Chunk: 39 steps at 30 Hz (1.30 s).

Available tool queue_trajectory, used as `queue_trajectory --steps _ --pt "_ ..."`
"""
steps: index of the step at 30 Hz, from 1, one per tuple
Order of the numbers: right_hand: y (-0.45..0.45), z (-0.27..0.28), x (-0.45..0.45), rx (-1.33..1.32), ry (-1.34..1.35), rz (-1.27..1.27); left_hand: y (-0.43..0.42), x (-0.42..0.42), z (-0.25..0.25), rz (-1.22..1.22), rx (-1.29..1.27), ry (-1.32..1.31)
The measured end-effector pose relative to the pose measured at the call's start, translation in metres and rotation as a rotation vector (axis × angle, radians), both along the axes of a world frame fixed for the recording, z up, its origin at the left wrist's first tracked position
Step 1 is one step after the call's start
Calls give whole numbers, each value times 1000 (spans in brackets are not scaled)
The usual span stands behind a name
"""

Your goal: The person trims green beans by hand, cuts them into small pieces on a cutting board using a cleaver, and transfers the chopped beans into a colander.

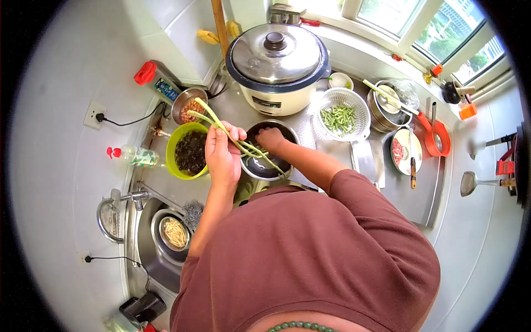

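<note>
My left hand [223,146] is closed around several long green stalks [247,147], whose pale forked ends stick up past my fingers. Their thin ends slant down across a steel bowl [292,135]. Inside that bowl, my right hand [270,139] reaches down with its fingers curled. What those fingers hold, if anything, is hidden. Just left of my left hand, a lime-green basin [170,153] holds dark, wet-looking pieces. Behind the basin stands a metal bowl [180,105] of pinkish-brown nuts or beans. A white colander [362,108] with cut green pieces [338,119] is right of the steel bowl.
A large rice cooker [276,72] stands behind the bowl. To the right are a cleaver [363,159], a plate [411,166] with pink meat, stacked pots [383,117] and a red strainer [437,138]. At left, a sink [146,229] contains bowls with pale strips. A bottle [135,155] stands by the wall.
</note>
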State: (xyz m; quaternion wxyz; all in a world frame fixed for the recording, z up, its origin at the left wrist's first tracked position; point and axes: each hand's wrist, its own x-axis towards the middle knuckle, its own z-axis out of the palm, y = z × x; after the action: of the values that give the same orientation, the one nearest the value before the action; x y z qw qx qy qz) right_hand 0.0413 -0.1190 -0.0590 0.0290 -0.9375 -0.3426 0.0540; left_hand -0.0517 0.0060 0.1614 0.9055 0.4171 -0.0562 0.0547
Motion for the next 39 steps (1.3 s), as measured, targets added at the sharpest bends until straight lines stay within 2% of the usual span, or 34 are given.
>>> queue_trajectory --steps 3,7,8,12,15,19,23,27,31,39 --pt "-4 10 5 55 38 -95 -4 0 4 17 3 -6" --pt "-18 50 2 196 16 -214 -7 3 0 77 69 -51" --pt "-21 62 2 144 48 -221 -7 4 -3 100 83 -42" --pt "-33 95 -7 228 121 -376 -8 11 -13 162 71 -52" --pt "-46 97 -22 609 22 -427 -10 16 -22 196 44 -13" --pt "-56 126 -44 992 78 -482 -16 20 -39 160 -20 35" --pt "-50 153 -60 1236 33 -484 -28 20 -47 120 14 47" --pt "-43 179 -72 1336 79 -469 -37 18 -49 52 16 71" --pt "-40 181 -72 1441 94 -413 -41 14 -50 38 48 70" --pt "-34 185 -77 1349 143 -366 -46 7 -46 68 80 184"
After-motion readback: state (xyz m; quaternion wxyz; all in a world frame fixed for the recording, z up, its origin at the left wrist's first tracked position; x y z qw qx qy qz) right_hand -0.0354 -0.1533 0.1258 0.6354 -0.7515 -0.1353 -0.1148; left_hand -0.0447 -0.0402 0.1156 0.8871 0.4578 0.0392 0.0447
